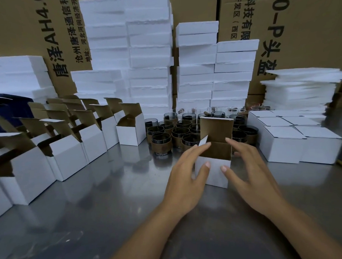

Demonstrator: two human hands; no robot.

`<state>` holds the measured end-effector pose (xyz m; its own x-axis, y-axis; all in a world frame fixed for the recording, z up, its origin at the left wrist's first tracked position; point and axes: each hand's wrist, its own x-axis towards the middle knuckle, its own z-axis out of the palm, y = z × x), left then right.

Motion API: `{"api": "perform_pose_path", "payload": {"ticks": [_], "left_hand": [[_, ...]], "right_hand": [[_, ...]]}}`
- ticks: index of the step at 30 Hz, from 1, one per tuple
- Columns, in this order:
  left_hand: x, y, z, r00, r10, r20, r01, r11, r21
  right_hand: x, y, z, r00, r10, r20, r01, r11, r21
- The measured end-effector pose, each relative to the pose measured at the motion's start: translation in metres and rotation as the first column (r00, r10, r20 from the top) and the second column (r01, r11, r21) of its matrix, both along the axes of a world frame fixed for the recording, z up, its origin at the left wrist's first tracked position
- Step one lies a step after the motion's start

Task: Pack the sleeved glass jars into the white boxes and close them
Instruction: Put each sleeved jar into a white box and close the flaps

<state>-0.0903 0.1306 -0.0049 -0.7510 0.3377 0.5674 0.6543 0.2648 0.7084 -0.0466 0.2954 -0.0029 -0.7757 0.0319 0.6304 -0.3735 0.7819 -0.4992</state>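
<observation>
A small white box (215, 174) stands on the steel table (91, 211) in front of me, its brown-lined lid upright and its top open. My left hand (186, 177) lies against the box's left side, fingers on the left flap. My right hand (248, 171) rests against the right side, its fingertips at the rim. What is inside the box is hidden. Behind it stand several dark glass jars (161, 143) in brown sleeves.
Open white boxes (67, 155) with raised lids line the left side. Closed white boxes (296, 143) sit at the right. Stacks of white foam pieces (149, 52) and large cardboard cartons (308, 25) fill the back.
</observation>
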Motion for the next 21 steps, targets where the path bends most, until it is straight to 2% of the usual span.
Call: {"api": "perform_pose_path", "payload": {"ticks": [3, 5, 7, 11, 17, 21], "left_hand": [[-0.005, 0.000, 0.004, 0.996, 0.052, 0.070, -0.062, 0.987, 0.151], [-0.017, -0.001, 0.006, 0.979, 0.129, 0.156, -0.157, 0.971, 0.179], [-0.031, -0.002, 0.007, 0.951, 0.191, 0.241, -0.227, 0.965, 0.129], [-0.056, -0.002, 0.006, 0.900, 0.280, 0.335, -0.266, 0.960, -0.085], [-0.079, 0.006, 0.001, 0.937, 0.244, 0.249, -0.179, 0.949, -0.258], [-0.081, 0.007, -0.001, 0.948, 0.230, 0.221, -0.176, 0.955, -0.240]], "right_hand": [[0.000, 0.000, -0.001, 1.000, -0.017, 0.006, 0.017, 1.000, 0.023], [-0.001, 0.000, 0.000, 1.000, -0.012, 0.005, 0.012, 1.000, 0.016], [-0.001, -0.001, 0.001, 1.000, -0.004, 0.005, 0.004, 1.000, 0.000], [-0.002, 0.000, 0.002, 1.000, 0.018, 0.017, -0.017, 0.998, -0.057], [-0.004, 0.006, -0.003, 0.998, -0.006, 0.066, 0.010, 0.998, -0.059], [-0.005, 0.008, -0.004, 0.996, -0.019, 0.086, 0.024, 0.998, -0.061]]}}
